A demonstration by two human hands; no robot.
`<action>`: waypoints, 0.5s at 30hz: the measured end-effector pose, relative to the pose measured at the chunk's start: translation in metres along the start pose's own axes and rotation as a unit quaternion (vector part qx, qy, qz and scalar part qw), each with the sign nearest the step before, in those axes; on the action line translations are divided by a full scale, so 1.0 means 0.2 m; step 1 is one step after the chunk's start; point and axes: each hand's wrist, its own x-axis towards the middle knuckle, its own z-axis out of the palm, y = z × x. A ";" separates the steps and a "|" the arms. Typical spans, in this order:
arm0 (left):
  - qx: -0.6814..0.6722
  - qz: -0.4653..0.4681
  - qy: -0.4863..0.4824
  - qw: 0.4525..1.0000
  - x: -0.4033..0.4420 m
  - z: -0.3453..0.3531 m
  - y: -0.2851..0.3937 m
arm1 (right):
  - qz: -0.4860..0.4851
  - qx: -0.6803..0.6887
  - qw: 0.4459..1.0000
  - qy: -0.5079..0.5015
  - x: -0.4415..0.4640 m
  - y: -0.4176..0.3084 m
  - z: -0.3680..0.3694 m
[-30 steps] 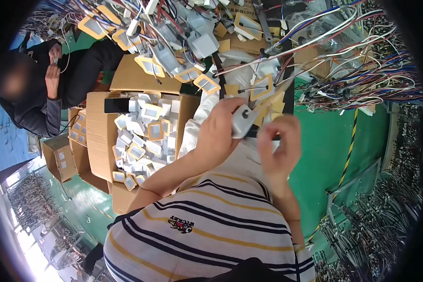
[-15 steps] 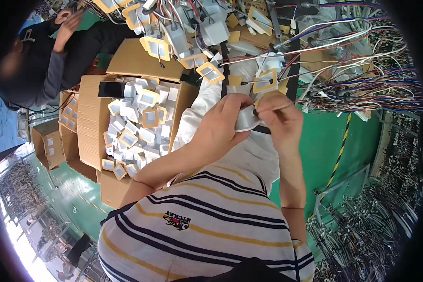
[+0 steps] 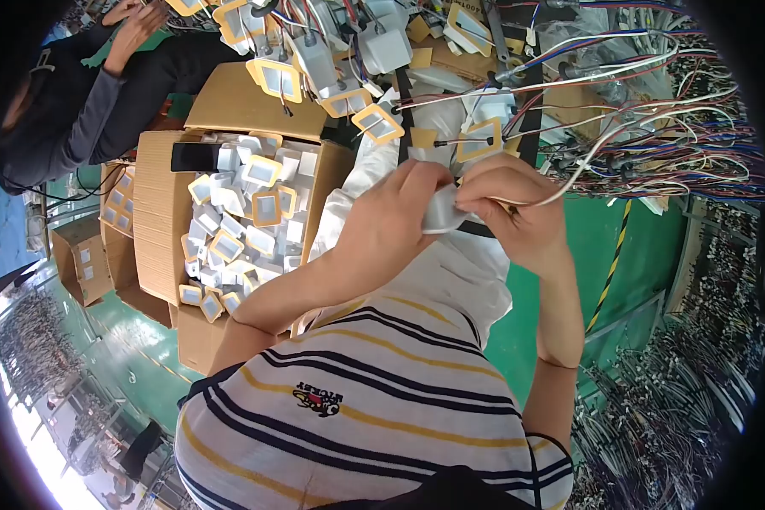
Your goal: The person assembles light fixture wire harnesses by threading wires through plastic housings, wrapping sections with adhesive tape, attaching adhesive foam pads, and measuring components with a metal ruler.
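My left hand [image 3: 387,225] is closed around a small whitish plastic housing [image 3: 441,212] in front of my lap. Close against its right side, my right hand [image 3: 523,212] pinches a white cable [image 3: 576,177]. The cable curves from my fingers up towards the wire bundle at the right. Its tip is hidden by my fingers, so I cannot tell whether it is inside the housing. Just beyond my hands lies a white housing with a yellow-edged frame [image 3: 482,141], a dark lead attached.
An open cardboard box [image 3: 163,221] full of similar housings stands at my left, a black phone [image 3: 195,157] on them. Wired housings [image 3: 384,47] pile up ahead. Bundled wires [image 3: 654,161] spread at the right. A co-worker [image 3: 85,127] sits at the far left.
My right hand has shifted slightly right and now has a white cable in its pinch. My left hand keeps the housing in nearly the same place. The co-worker's hands have moved slightly.
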 end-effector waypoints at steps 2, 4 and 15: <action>-0.159 -0.065 -0.049 0.984 0.00 -0.04 0.03 | -0.027 0.069 0.997 0.035 -0.02 0.02 0.02; -0.310 -0.134 -0.100 0.936 -0.02 -0.04 0.05 | -0.047 0.139 0.987 0.063 -0.05 0.06 0.05; -0.337 -0.151 -0.141 0.919 -0.04 -0.02 0.03 | -0.050 0.143 0.986 -0.076 0.02 0.12 -0.07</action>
